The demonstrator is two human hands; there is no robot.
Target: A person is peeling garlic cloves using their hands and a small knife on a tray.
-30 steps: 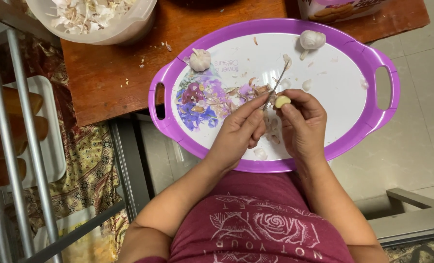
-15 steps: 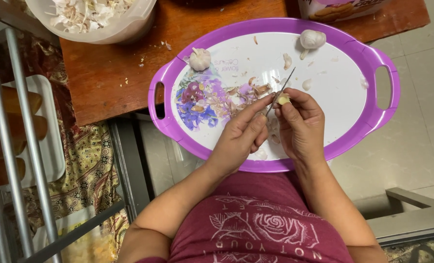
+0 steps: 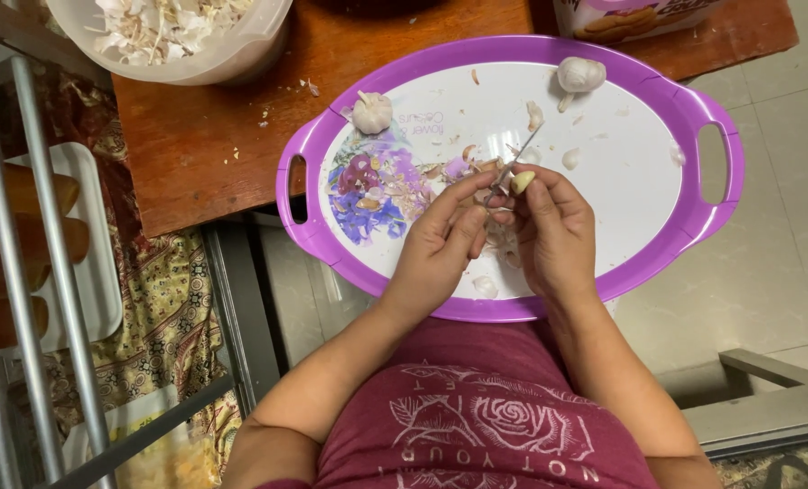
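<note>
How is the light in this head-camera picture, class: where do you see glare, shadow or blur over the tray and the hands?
Head view: soft, even light; a faint sheen on the white tray, no hard glare. A weak shadow lies under the left hand and right hand. The garlic clove is sharp, the knife blade thin but readable. Straight rails at the left edge bend slightly, wide-lens distortion.

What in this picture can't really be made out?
- Head view: garlic clove, mostly covered by right hand.
- Knife: handle hidden in left hand.
- Bowl of peels: cut off by the top edge.
- Box: cut off too.
</note>
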